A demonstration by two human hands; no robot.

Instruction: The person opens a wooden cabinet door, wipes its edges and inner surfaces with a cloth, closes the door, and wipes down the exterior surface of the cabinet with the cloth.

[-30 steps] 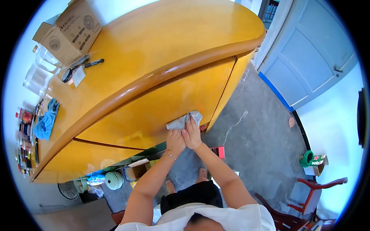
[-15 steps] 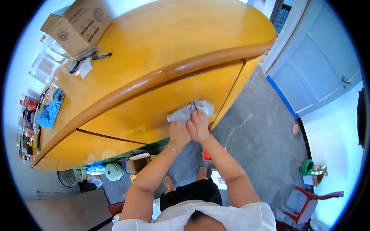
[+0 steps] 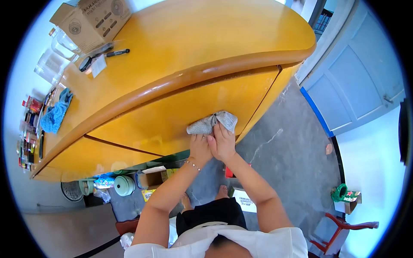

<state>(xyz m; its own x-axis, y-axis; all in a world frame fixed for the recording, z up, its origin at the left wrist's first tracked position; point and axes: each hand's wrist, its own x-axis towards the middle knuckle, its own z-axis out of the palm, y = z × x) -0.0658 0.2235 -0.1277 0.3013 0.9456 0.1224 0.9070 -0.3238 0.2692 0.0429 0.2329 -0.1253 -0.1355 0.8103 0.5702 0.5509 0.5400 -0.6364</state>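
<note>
Fingers of the left hand [image 3: 200, 148] and right hand [image 3: 223, 142] press a grey cloth [image 3: 212, 123] flat. A blue cloth [image 3: 57, 112] lies at nine o'clock.

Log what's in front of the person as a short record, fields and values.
left hand: fingers on the grey cloth
right hand: on the same cloth, beside the left
grey cloth: bunched, against the front of the cabinet
cabinet top: carton, pen, blue cloth
floor: white box, red box
right side: door
</note>
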